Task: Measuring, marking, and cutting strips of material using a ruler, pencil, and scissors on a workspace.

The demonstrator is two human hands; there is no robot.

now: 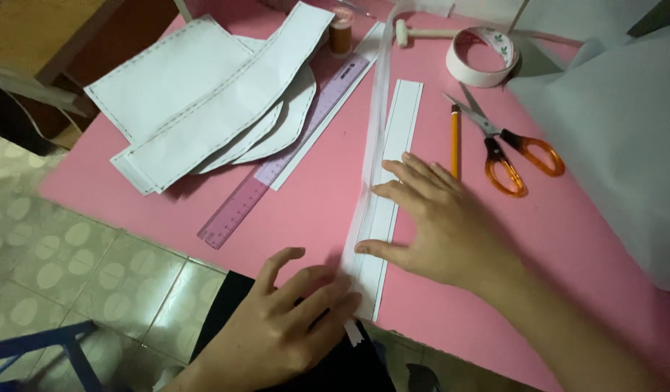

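Head view: you work at long white paper strip (393,174), lying lengthwise mid-frame on pink table (320,203). Translucent tape (377,109) runs along strip's left edge, from top of frame down to near table edge. Right hand (436,218) flat, fingers spread, pressing strip. Left hand (291,327) at bottom, fingers pinching tape's lower end at strip's foot. Judgement: taping well along, most of length laid; lower end not yet pressed down. Orange-handled scissors (509,152) and yellow pencil (455,141) untouched, right of strip. Cut pattern pieces (204,101) stacked upper left, purple ruler (277,167) beside them.
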